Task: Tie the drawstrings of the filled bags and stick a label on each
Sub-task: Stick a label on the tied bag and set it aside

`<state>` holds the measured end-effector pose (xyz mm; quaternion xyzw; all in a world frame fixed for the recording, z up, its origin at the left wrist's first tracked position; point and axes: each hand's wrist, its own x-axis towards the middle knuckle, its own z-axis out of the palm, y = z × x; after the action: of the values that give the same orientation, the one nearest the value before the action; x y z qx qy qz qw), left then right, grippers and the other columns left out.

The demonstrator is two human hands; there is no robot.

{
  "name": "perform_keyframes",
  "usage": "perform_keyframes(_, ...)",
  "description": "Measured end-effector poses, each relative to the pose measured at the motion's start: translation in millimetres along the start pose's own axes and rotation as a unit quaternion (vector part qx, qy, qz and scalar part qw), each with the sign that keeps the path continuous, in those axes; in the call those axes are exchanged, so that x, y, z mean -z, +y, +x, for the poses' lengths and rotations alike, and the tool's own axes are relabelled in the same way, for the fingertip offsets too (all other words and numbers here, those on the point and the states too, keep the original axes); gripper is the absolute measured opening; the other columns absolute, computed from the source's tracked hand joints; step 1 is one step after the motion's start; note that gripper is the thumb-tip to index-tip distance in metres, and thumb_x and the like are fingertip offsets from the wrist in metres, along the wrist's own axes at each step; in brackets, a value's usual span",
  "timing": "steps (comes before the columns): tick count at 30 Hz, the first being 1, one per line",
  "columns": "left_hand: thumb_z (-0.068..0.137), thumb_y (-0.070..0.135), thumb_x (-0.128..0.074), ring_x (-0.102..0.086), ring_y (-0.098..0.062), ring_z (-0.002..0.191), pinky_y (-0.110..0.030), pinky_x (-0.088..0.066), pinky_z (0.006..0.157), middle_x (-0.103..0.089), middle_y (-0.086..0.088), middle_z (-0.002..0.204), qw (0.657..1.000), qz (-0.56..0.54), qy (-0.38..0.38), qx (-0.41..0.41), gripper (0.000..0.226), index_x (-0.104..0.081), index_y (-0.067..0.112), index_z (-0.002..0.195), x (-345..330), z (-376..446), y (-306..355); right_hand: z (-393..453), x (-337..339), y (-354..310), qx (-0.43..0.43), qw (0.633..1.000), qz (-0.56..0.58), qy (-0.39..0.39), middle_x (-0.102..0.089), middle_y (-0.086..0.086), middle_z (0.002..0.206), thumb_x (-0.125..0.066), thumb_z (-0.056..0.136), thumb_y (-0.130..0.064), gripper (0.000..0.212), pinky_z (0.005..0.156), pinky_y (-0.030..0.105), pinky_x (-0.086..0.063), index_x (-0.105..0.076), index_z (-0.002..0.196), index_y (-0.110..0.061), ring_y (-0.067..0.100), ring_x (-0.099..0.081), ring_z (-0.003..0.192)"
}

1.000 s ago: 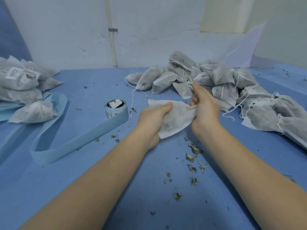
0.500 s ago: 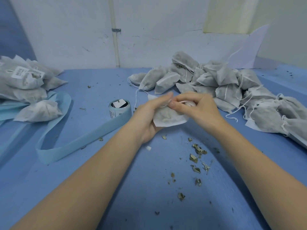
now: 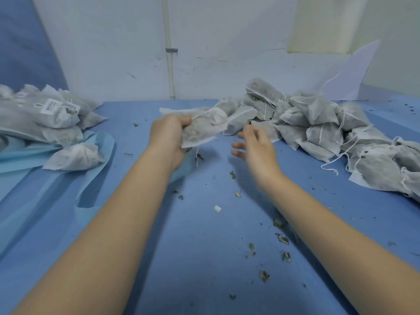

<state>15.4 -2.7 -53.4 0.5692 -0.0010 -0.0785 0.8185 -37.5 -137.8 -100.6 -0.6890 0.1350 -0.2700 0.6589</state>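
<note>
Filled bag (image 3: 202, 129) gripped in left hand (image 3: 169, 137), apparently clear of the blurred, open-fingered right hand (image 3: 255, 147) beside it.

The bag (image 3: 202, 130) gripped in the left hand (image 3: 169, 137) is thin, matt, non-woven cloth, slightly translucent, over a smooth matt blue table cover (image 3: 204, 235) strewn with dry leaf crumbs (image 3: 283, 239).

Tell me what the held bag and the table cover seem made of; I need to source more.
Bag in the left hand: likely thin non-woven fabric, matte white, semi-sheer, since dark filling shows through. Table cover: apparently blue cloth-like sheet, matte, no glare; exact fibre unclear.
</note>
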Motion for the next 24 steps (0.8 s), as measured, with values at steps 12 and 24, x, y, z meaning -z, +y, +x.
perform_keyframes(12, 0.088, 0.008, -0.053, -0.061, -0.027, 0.1, -0.034, -0.051, 0.081, -0.063, -0.01, 0.115, 0.97, 0.169, 0.166, -0.06, 0.032, -0.057, 0.005, 0.119, 35.7, 37.9, 9.4, 11.2, -52.8, 11.7, 0.066, 0.92, -0.278, -0.268, -0.051, -0.014, 0.116, -0.081, 0.073, -0.026, 0.08, 0.077, 0.013, -0.036, -0.038, 0.141, -0.033, 0.005, -0.049, 0.098)
perform_keyframes(24, 0.094, 0.01, -0.042, -0.045, -0.021, 0.09, -0.028, -0.036, 0.074, -0.055, -0.008, 0.12, 0.941, 0.281, 0.148, -0.114, 0.027, -0.049, 0.007, 0.12, 22.2, 28.0, -3.5, 6.9, -75.7, 19.8, 0.06, 0.941, -0.277, -0.187, -0.059, 0.009, 0.112, -0.087, 0.062, -0.038, 0.06, 0.063, 0.022, -0.04, -0.054, 0.106, -0.014, 0.016, -0.056, 0.09)
